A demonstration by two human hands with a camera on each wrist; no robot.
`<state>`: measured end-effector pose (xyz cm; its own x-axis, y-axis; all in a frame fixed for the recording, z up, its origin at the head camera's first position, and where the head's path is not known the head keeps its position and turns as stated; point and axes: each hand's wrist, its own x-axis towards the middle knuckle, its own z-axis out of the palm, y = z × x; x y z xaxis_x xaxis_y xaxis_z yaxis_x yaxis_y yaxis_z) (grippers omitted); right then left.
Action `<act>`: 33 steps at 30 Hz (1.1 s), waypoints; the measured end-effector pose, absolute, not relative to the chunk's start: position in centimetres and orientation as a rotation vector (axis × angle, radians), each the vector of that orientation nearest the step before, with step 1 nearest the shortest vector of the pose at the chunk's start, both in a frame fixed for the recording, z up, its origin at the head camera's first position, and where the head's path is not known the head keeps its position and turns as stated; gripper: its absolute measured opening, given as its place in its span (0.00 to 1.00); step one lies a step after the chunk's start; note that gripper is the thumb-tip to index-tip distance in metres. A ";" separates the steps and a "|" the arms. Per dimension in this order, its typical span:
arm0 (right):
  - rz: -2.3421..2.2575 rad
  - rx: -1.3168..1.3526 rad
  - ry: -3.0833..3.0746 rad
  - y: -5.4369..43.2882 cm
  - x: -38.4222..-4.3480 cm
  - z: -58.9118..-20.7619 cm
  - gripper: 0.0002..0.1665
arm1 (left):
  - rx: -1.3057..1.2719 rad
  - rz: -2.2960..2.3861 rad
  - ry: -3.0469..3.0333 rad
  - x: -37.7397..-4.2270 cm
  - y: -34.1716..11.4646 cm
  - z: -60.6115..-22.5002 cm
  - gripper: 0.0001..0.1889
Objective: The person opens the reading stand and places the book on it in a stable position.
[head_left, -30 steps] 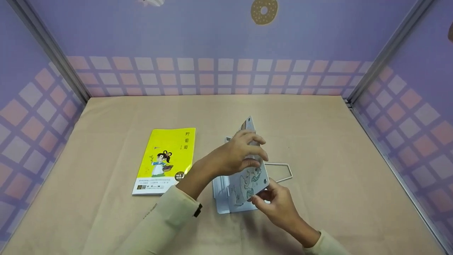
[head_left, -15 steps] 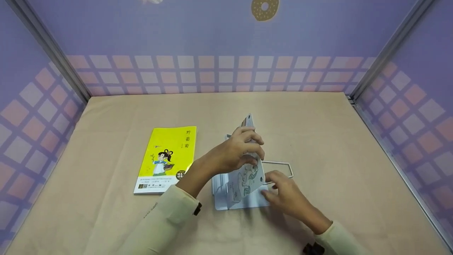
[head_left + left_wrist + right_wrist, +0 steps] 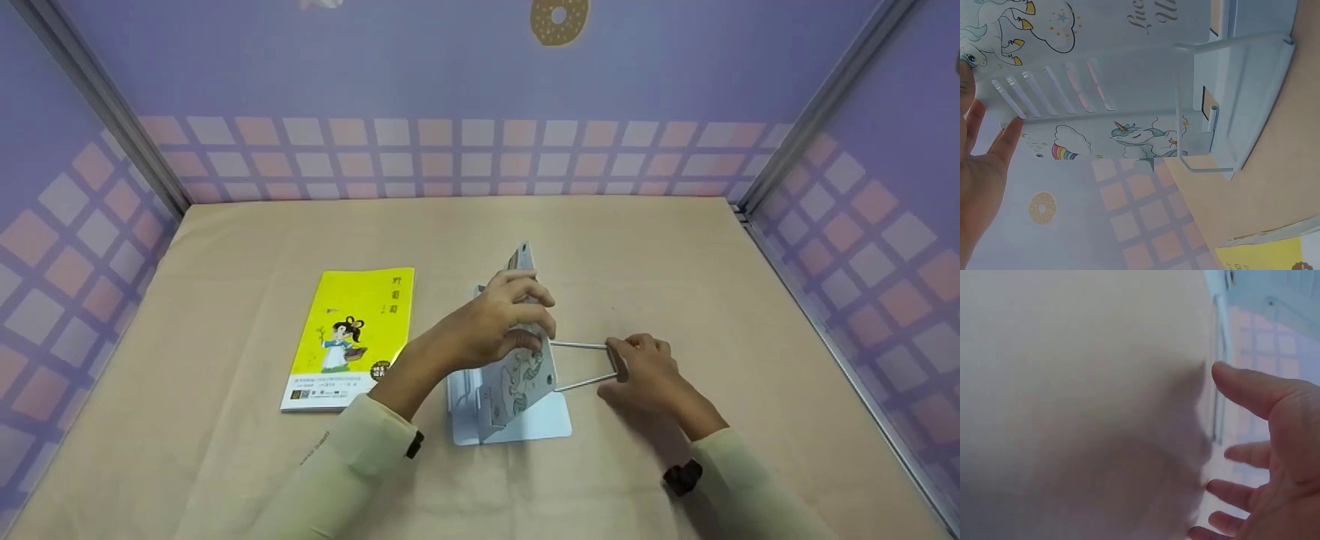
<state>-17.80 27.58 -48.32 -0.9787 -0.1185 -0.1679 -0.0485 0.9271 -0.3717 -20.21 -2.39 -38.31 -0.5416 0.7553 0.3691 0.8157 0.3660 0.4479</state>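
Observation:
A pale blue metal book stand (image 3: 517,375) with unicorn drawings stands on the table, its panel raised and leaning above a flat base (image 3: 544,421). My left hand (image 3: 506,319) grips the panel by its upper edge, thumb on one face and fingers over the other. In the left wrist view, the panel (image 3: 1145,84) shows slots and a wire page holder (image 3: 1179,112) near its lower ledge. From behind the panel a wire support leg (image 3: 581,346) sticks out to the right. My right hand (image 3: 649,375) is at the end of that leg, fingers spread in the right wrist view (image 3: 1275,455).
A yellow book (image 3: 360,322) with a cartoon girl on its cover lies left of the stand, close to my left forearm. Beige cloth (image 3: 712,300) covers the table. Purple checked panels (image 3: 480,150) enclose the back and sides.
My right hand has let go of the panel's lower corner and moved right to the end of the wire leg. My left hand keeps its hold; the panel has tilted slightly left.

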 end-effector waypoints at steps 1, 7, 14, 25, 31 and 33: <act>-0.562 -0.131 2.901 27.7 -17.9 -48.5 0.46 | -1.448 -0.916 -2.510 -20.2 -2.5 -38.3 0.08; -0.635 -0.165 2.908 28.3 -18.6 -48.9 0.38 | -1.426 -0.952 -2.474 -20.0 -4.0 -38.3 0.08; -0.789 -0.177 2.842 28.9 -18.8 -48.9 0.38 | -1.377 -1.004 -2.462 -19.5 -5.8 -38.3 0.07; -1.400 -0.410 2.561 28.9 -18.8 -48.5 0.35 | -1.341 -1.026 -2.475 -19.4 -6.7 -38.2 0.06; -1.650 -0.647 2.385 26.2 -19.1 -48.5 0.41 | -1.351 -1.038 -2.473 -19.4 -6.3 -38.3 0.06; -1.674 -0.683 2.343 25.2 -19.3 -48.5 0.43 | -1.349 -1.038 -2.477 -19.4 -6.1 -38.2 0.06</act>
